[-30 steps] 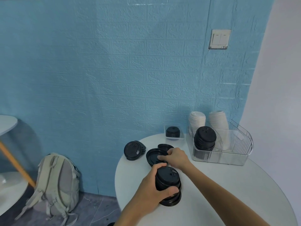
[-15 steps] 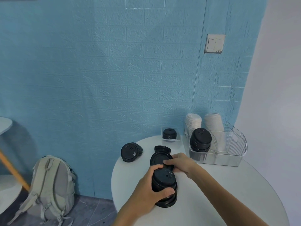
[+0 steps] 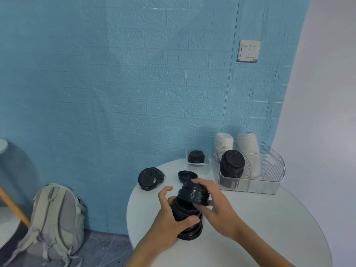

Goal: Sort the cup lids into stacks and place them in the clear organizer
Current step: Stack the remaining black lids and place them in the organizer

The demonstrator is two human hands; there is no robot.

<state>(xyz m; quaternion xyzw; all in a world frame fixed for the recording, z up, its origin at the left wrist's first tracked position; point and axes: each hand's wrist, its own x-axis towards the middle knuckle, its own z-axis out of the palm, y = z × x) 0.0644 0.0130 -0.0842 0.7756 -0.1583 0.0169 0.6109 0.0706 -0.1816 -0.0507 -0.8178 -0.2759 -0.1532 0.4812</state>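
Note:
On the round white table (image 3: 269, 224), my left hand (image 3: 169, 214) grips a stack of black cup lids (image 3: 187, 220) that stands on the table. My right hand (image 3: 213, 201) holds a second bunch of black lids (image 3: 194, 193), tilted, just above that stack. Loose black lids lie behind: a pair (image 3: 149, 178) at the table's left edge and one (image 3: 185, 175) further in. The clear organizer (image 3: 258, 182) at the back right holds a black lid stack (image 3: 232, 163) and two white lid stacks (image 3: 223, 142).
A small clear tray (image 3: 206, 162) with black lids (image 3: 196, 157) stands against the blue wall next to the organizer. A grey backpack (image 3: 55, 222) sits on the floor to the left. Another white table (image 3: 2, 145) shows at the far left edge.
My right hand has picked lids up from the table behind the stack and brought them over it, tilted. My left hand stays on the stack. The view has shifted slightly.

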